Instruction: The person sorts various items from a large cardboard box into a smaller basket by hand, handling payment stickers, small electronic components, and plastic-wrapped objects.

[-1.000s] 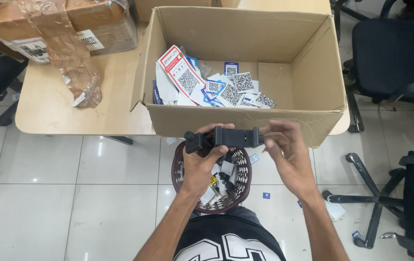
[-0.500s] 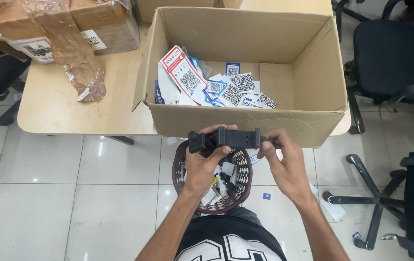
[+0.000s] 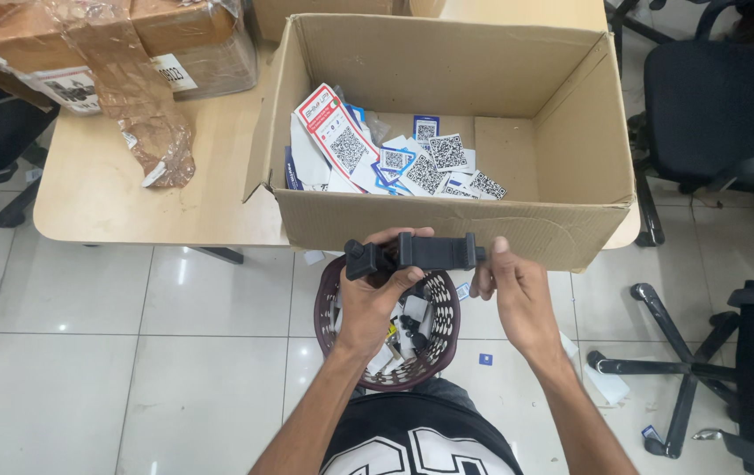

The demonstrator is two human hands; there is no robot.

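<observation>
Left hand point(image 3: 375, 297): the grip is clamped around the left part of a black clamp holder point(image 3: 415, 253)
Right hand point(image 3: 509, 290): fingertips pinch the right end of the holder
Holder place: in the air over a dark basket point(image 3: 439, 339) of small parts, at 6 o'clock from the cardboard box point(image 3: 570, 132)
Box: on the bench point(image 3: 131, 202), with printed cards point(image 3: 395, 158) inside
Wrapped parcel point(image 3: 104, 53): at 10 o'clock on the bench
</observation>
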